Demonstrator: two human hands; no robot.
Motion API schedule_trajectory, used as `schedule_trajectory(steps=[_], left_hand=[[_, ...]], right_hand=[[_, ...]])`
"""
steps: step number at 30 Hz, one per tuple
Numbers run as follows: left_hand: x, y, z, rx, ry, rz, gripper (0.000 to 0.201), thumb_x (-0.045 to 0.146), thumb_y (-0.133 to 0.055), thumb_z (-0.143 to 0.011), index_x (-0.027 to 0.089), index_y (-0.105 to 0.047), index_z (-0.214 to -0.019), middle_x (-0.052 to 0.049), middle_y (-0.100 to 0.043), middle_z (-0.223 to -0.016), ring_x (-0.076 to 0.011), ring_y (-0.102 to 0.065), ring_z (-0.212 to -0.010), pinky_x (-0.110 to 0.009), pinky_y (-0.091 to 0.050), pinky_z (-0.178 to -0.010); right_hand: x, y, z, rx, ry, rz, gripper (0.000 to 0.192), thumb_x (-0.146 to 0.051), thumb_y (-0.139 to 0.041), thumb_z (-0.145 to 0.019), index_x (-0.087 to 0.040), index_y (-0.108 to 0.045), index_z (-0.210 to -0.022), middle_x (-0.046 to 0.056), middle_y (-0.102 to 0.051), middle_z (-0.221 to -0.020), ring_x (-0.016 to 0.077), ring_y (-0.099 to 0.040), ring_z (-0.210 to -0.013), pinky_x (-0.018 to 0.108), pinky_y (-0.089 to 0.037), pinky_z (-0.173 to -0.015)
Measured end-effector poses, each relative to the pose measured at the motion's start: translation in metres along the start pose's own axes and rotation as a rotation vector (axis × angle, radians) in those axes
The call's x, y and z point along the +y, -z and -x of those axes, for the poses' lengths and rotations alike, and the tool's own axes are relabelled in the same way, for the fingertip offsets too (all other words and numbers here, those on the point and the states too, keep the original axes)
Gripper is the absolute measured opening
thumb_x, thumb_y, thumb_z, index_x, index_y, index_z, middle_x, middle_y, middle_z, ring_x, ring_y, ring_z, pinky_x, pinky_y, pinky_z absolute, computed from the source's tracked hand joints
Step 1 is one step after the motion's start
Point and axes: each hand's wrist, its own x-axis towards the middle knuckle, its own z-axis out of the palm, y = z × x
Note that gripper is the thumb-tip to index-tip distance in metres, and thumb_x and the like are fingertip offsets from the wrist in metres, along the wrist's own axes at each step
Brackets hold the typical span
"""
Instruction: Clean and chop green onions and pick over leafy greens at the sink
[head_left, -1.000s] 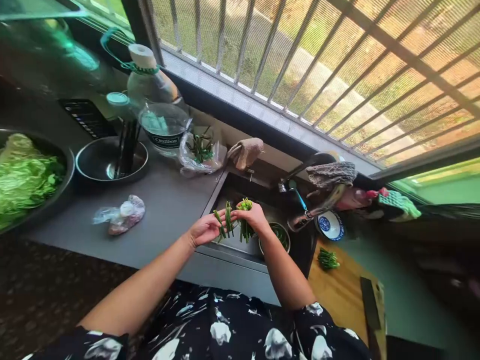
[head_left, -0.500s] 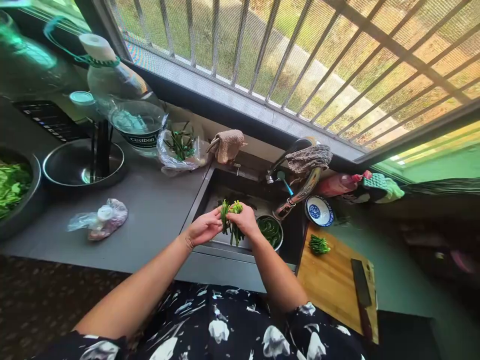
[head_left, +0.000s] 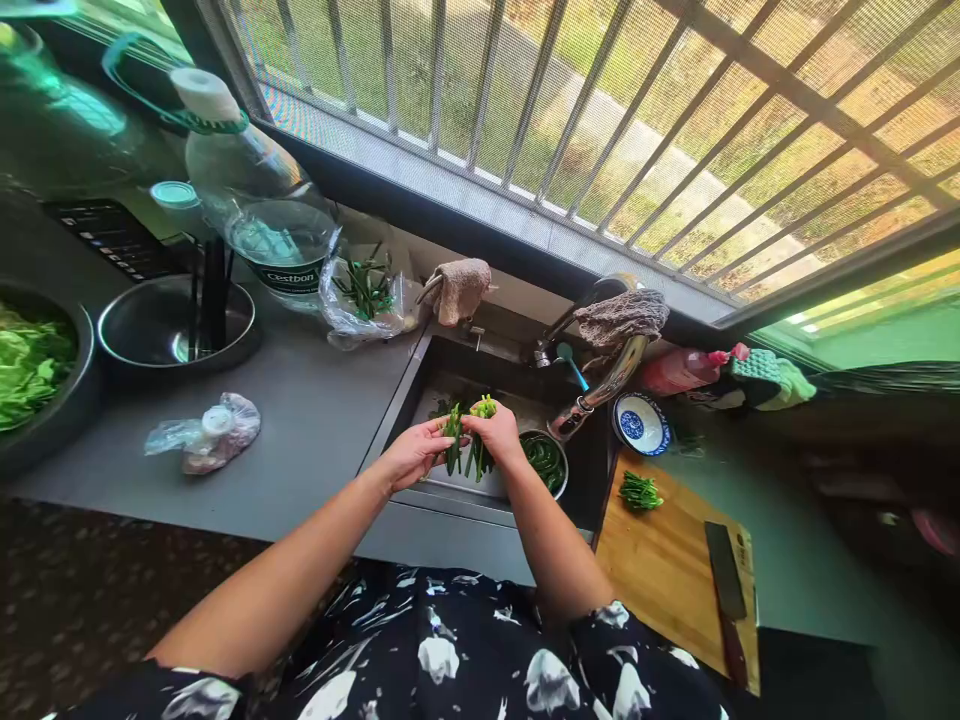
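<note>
Over the dark sink [head_left: 396,412], my left hand [head_left: 414,456] pinches a few green vegetable stems [head_left: 453,448] between thumb and fingers. Close beside it, my right hand [head_left: 498,434] is closed around a larger bunch of stems [head_left: 478,462], their pale cut ends poking up above the fingers. Below and to the right, a metal bowl of dark green vegetables [head_left: 544,456] stands in the sink, partly covered by my right wrist. Some green bits [head_left: 442,405] lie on the sink bottom behind my hands.
On the right, a wooden cutting board [head_left: 652,560] carries a small green bundle [head_left: 640,491] and a cleaver [head_left: 724,570]. The faucet [head_left: 581,412] arches over the sink. Leftward are a tied plastic bag [head_left: 225,440], a pan [head_left: 135,340], leafy greens [head_left: 34,360] and a large bottle [head_left: 247,190].
My left fingers have closed on the stems and come nearer to my right hand. The whole view has shifted slightly. The bunch stays in my right hand.
</note>
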Motion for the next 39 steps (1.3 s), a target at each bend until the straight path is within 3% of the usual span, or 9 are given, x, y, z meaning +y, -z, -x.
schedule_trajectory(steps=[6, 8, 14, 22, 32, 35, 39], left_hand=[[0.004, 0.001, 0.003, 0.025, -0.019, -0.011, 0.047, 0.008, -0.075, -0.065, 0.014, -0.062, -0.11, -0.009, -0.071, -0.097, -0.0178, -0.068, -0.085, -0.026, -0.051, -0.077], [0.005, 0.003, 0.004, 0.039, -0.028, -0.02, 0.051, 0.009, -0.077, -0.062, 0.014, -0.061, -0.11, -0.009, -0.071, -0.097, -0.0177, -0.068, -0.085, -0.027, -0.05, -0.078], [0.002, 0.012, 0.005, 0.098, -0.073, -0.135, 0.05, 0.015, -0.083, -0.053, 0.014, -0.064, -0.099, -0.005, -0.072, -0.089, -0.015, -0.066, -0.076, -0.028, -0.048, -0.078], [0.005, 0.019, 0.012, 0.125, -0.074, -0.222, 0.05, 0.018, -0.084, -0.049, 0.014, -0.065, -0.094, -0.005, -0.07, -0.09, -0.0173, -0.064, -0.085, -0.032, -0.044, -0.086], [0.009, 0.041, 0.03, 0.17, -0.048, -0.202, 0.047, 0.019, -0.084, -0.048, 0.015, -0.066, -0.091, -0.005, -0.071, -0.09, -0.0176, -0.064, -0.084, -0.03, -0.044, -0.082], [0.008, 0.052, 0.035, 0.194, -0.028, -0.147, 0.045, 0.018, -0.084, -0.048, 0.015, -0.065, -0.089, -0.004, -0.071, -0.087, -0.0164, -0.064, -0.077, -0.029, -0.045, -0.077], [0.007, 0.063, 0.04, 0.262, 0.009, -0.016, 0.038, 0.015, -0.08, -0.055, 0.015, -0.063, -0.089, -0.004, -0.069, -0.084, -0.0153, -0.065, -0.071, -0.026, -0.048, -0.065]], right_hand=[[-0.002, -0.001, -0.003, -0.252, -0.082, -0.294, 0.025, -0.029, -0.073, -0.052, -0.016, -0.06, -0.069, 0.0, -0.062, -0.064, 0.0121, -0.052, -0.052, 0.027, -0.042, -0.055], [-0.002, -0.001, -0.004, -0.276, -0.095, -0.312, 0.026, -0.028, -0.074, -0.05, -0.016, -0.061, -0.069, 0.0, -0.062, -0.063, 0.0116, -0.051, -0.051, 0.027, -0.041, -0.055], [-0.001, -0.01, -0.008, -0.283, -0.089, -0.212, 0.028, -0.027, -0.074, -0.048, -0.016, -0.059, -0.069, -0.004, -0.055, -0.054, 0.0112, -0.049, -0.049, 0.026, -0.039, -0.054], [-0.005, -0.015, -0.013, -0.394, -0.004, -0.064, 0.021, -0.024, -0.068, -0.052, -0.016, -0.059, -0.069, -0.004, -0.054, -0.058, 0.0098, -0.047, -0.053, 0.024, -0.038, -0.055], [-0.008, -0.035, -0.026, -0.34, 0.088, 0.077, 0.02, -0.027, -0.064, -0.055, -0.017, -0.059, -0.071, -0.003, -0.056, -0.062, 0.0113, -0.049, -0.056, 0.024, -0.04, -0.057], [-0.022, -0.043, -0.03, -0.192, 0.191, 0.116, 0.018, -0.029, -0.062, -0.058, -0.018, -0.058, -0.072, -0.004, -0.054, -0.061, 0.0111, -0.047, -0.056, 0.024, -0.04, -0.057], [-0.065, -0.063, -0.031, 0.005, 0.405, 0.168, 0.017, -0.03, -0.058, -0.067, -0.019, -0.059, -0.08, -0.001, -0.057, -0.071, 0.0125, -0.049, -0.065, 0.025, -0.043, -0.066]])
